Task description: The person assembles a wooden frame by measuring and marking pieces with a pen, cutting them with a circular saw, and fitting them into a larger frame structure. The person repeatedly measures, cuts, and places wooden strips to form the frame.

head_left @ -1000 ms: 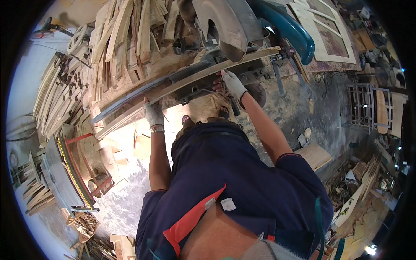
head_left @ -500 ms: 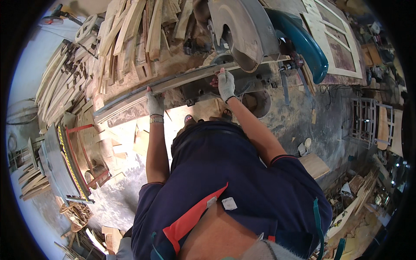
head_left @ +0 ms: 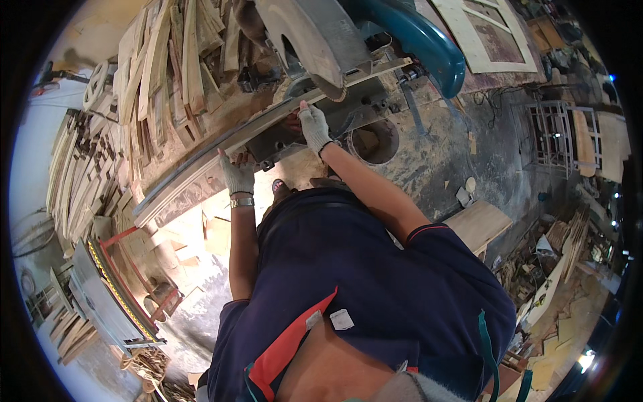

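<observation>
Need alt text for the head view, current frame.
A person's gloved right hand grips a long wooden strip near a saw's toothed blade, while the gloved left hand is at the strip farther left. Loose wood pieces lie piled beyond.

Loose boards [head_left: 159, 70] left of saw [head_left: 307, 33], wooden frame [head_left: 461, 37] right, wooden strip [head_left: 264, 125] beneath blade [head_left: 330, 88]

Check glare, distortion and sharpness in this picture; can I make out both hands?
Head view: the floor at left is washed out; head view: the gray panel toward the left rim looks bowed; head view: a light at lower right glares; head view: left hand and right hand read clearly enough.
</observation>
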Action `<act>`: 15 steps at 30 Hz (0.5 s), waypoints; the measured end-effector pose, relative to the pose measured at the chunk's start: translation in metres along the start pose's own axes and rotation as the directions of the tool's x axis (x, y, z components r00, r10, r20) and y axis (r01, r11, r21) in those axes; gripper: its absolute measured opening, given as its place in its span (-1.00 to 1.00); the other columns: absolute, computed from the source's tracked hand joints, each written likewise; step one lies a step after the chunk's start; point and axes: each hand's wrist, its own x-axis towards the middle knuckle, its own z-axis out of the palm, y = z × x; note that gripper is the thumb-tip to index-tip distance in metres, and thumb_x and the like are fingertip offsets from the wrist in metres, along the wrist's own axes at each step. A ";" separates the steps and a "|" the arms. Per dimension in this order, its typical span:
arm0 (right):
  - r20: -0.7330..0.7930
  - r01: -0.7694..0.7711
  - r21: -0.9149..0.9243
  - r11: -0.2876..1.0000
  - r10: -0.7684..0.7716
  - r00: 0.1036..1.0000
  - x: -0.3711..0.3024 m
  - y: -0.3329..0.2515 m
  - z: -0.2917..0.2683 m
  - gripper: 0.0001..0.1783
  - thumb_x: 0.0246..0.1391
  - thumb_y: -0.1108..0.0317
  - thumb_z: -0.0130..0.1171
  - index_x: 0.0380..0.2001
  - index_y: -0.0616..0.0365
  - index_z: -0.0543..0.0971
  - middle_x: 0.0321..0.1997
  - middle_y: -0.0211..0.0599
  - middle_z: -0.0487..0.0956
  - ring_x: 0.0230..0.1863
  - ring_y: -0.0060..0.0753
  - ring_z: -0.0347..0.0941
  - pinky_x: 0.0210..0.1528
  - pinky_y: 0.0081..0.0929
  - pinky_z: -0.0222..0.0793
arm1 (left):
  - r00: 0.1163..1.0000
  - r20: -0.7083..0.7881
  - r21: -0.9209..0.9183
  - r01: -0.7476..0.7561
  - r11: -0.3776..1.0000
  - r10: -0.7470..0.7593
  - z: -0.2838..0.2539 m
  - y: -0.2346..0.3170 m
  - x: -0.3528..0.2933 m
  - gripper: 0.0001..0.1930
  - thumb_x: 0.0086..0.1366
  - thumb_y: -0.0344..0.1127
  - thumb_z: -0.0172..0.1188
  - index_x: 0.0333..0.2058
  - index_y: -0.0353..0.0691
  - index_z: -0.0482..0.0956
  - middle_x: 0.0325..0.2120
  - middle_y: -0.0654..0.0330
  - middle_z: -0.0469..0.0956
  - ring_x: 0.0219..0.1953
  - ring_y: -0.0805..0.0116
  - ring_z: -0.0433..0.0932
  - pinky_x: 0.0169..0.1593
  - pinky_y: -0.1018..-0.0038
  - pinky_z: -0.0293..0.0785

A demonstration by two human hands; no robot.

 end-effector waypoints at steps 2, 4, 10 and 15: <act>-0.023 -0.030 0.008 1.000 0.031 0.999 0.000 0.000 0.000 -0.53 0.54 -0.08 -0.04 -0.23 0.12 0.52 -0.25 -0.23 0.68 -0.22 -0.25 0.71 -0.17 -0.30 0.66 | 0.981 0.187 -0.030 -0.042 0.999 0.047 0.012 0.007 -0.006 -0.13 0.33 0.26 0.36 0.35 -0.21 0.25 0.16 -0.01 0.34 0.11 0.06 0.41 0.26 0.04 0.40; 0.018 0.017 -0.012 1.000 -0.016 1.000 0.002 -0.001 0.000 -0.53 0.53 -0.07 -0.02 -0.23 0.15 0.51 -0.24 -0.22 0.68 -0.20 -0.24 0.71 -0.17 -0.28 0.68 | 0.866 0.489 -0.145 -0.032 0.989 0.100 0.025 0.030 -0.005 -0.19 0.34 0.25 0.35 0.31 -0.20 0.31 0.21 0.00 0.39 0.16 0.08 0.41 0.27 0.00 0.36; 0.111 -0.038 -0.036 0.999 0.042 0.993 0.006 -0.006 -0.007 -0.53 0.53 -0.04 0.00 -0.21 0.20 0.50 -0.22 -0.16 0.68 -0.19 -0.22 0.72 -0.14 -0.25 0.72 | 0.902 0.427 -0.068 -0.031 0.997 0.057 0.027 0.032 -0.014 -0.33 0.40 0.15 0.32 0.25 -0.21 0.40 0.17 0.01 0.47 0.23 0.05 0.42 0.35 -0.04 0.29; 0.120 -0.029 0.011 1.000 0.027 0.992 0.009 0.002 -0.010 -0.54 0.53 -0.03 0.01 -0.14 0.22 0.52 -0.22 -0.19 0.67 -0.23 -0.22 0.72 -0.15 -0.25 0.72 | 0.986 0.125 -0.030 -0.109 0.994 0.112 0.025 -0.002 -0.008 -0.42 0.39 0.00 0.38 0.20 -0.20 0.42 0.17 0.04 0.48 0.22 0.06 0.44 0.35 0.04 0.33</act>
